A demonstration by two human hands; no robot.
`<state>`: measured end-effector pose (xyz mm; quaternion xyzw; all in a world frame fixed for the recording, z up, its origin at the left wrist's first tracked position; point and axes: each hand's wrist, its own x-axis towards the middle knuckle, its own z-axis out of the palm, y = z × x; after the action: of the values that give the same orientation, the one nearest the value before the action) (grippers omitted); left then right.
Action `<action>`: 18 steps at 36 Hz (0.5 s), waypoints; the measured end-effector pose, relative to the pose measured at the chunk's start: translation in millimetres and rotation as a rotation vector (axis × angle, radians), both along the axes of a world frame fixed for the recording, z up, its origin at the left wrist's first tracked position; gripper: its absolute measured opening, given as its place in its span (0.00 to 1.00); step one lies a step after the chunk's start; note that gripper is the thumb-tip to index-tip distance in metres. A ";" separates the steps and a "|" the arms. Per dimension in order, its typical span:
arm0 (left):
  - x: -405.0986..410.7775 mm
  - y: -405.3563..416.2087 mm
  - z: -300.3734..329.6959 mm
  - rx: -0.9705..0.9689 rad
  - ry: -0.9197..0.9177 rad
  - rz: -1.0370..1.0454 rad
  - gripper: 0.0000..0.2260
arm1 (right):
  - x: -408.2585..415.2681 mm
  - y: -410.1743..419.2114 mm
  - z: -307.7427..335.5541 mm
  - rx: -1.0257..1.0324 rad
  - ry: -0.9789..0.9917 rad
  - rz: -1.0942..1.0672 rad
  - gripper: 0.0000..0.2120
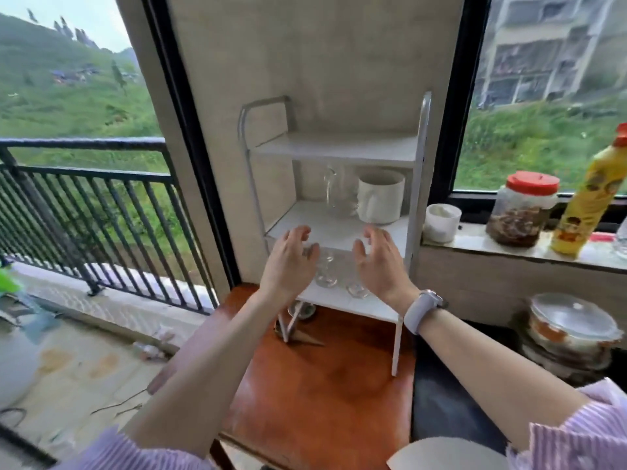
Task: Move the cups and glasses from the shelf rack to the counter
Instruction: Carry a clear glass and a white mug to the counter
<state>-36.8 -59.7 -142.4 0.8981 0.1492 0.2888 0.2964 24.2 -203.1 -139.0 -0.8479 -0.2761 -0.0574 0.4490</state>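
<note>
A white three-tier shelf rack (pixel 415 184) stands on a reddish-brown wooden table (pixel 315 385). On its middle shelf stand a clear glass pitcher (pixel 339 193) and a white mug (pixel 380 195). On the bottom shelf are small clear glasses (pixel 326 274), one more glass (pixel 357 289) to the right, partly hidden by my hands. My left hand (pixel 290 262) and my right hand (pixel 380 262) are raised in front of the lower shelves, fingers loosely spread, holding nothing. A watch is on my right wrist.
A white cup (pixel 441 222), a red-lidded jar (pixel 520 208) and a yellow bottle (pixel 592 191) stand on the window ledge (pixel 475 247) at right. Stacked lidded bowls (pixel 573 329) sit lower right. A balcony railing (pixel 88 205) is at left. A small object lies under the rack.
</note>
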 end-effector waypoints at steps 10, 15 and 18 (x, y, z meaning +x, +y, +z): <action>110.5 35.6 6.5 -0.264 -0.109 -0.153 0.19 | 72.8 52.2 8.4 0.371 0.216 -0.227 0.07; 140.6 41.6 11.4 -0.348 -0.206 -0.197 0.12 | 92.4 64.4 11.0 0.486 0.368 -0.214 0.06; 151.1 43.6 15.3 -0.510 -0.204 -0.270 0.05 | 101.5 68.5 10.8 0.518 0.416 -0.198 0.02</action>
<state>114.3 -16.1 -127.1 0.7727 0.0656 0.2887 0.5615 125.7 -134.7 -128.2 -0.7220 -0.0713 0.0051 0.6882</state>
